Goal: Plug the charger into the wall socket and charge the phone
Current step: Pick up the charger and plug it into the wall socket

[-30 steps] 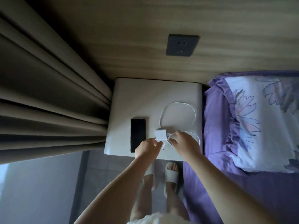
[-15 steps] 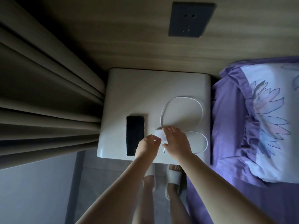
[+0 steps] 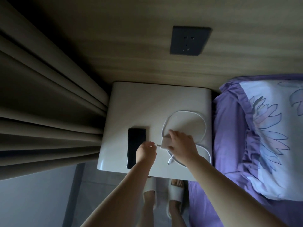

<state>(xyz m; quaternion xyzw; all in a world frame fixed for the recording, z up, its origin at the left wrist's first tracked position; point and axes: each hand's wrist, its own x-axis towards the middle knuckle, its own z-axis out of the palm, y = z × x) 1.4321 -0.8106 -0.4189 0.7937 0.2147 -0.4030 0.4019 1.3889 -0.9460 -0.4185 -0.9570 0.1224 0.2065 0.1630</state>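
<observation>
Holding the charger (image 3: 164, 142) in your right hand (image 3: 182, 148), you have it just above the front part of the nightstand (image 3: 147, 102), fingers wrapped over its top and far side. Its metal prongs stick out toward your left, at the fingertips of your left hand (image 3: 145, 152), which is loosely curled with thumb and forefinger pinched near the prongs; whether they actually grip them is too small to tell.

From the charger, the white cable (image 3: 185, 112) runs out in a wide loop across the right half of the nightstand and curls back under your right wrist, its free plug end lying near the front edge, just beside your right hand. The phone (image 3: 136, 147) lies flat and face up on the left, its long side running front to back, partly under your left hand.

What the next move turns on is the wall socket (image 3: 190, 40): it sits on the wood panel well beyond the nightstand's far edge, straight ahead and slightly right of the charger. Your right hand is the nearer one. As I judge it, the prongs point sideways now, so you would need to turn the charger until they face the wall before reaching forward.
</observation>
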